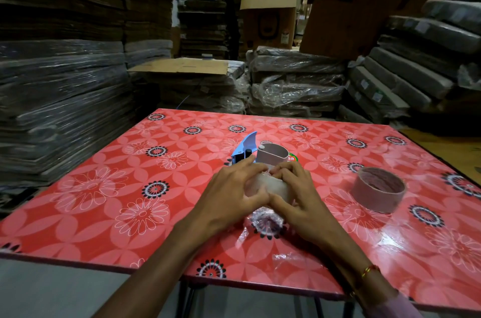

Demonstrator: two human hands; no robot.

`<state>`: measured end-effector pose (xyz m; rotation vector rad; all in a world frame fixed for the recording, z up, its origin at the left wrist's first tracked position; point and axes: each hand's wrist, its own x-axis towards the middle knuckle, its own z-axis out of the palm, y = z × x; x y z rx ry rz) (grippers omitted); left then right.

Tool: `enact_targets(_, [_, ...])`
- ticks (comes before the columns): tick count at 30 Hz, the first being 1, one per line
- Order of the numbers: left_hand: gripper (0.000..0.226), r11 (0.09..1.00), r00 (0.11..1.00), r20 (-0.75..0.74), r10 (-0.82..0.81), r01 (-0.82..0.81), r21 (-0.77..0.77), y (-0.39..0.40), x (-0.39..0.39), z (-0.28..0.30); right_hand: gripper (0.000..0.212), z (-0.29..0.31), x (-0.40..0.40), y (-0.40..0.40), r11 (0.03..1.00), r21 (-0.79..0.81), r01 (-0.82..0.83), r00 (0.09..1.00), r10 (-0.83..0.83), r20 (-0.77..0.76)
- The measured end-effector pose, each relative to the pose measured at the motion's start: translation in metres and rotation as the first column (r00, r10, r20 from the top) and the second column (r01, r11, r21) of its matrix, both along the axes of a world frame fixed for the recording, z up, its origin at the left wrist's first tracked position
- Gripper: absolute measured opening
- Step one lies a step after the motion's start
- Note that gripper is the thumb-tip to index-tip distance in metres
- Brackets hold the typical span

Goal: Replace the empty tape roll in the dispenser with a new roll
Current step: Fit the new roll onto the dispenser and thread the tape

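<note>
**Evidently, the new roll is being readied**

The red table [109, 187] keeps everything within reach: dispenser [244, 151] just behind the hands, bare core [377, 188] aside right. Left hand [234, 192] and right hand [294, 192] both clasp the new roll [273, 187], probably picking its end free.

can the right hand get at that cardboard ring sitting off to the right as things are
Probably yes, but not at once. The cardboard ring stands alone on the table with bare surface between it and the right hand. That hand, with the left hand, is busy gripping a tape roll, so it must let go first.
</note>
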<state>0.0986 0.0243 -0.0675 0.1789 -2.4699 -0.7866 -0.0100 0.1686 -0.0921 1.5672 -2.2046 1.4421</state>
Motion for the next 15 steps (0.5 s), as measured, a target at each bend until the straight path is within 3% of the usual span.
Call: enact_targets(15, [0.070,0.999,1.000,-0.023,-0.003,0.004,0.051,-0.0020,-0.0056,-0.0015,0.024,0.0025,-0.0008,0.0024,1.000,0.005,-0.013,0.999,0.013,0.033])
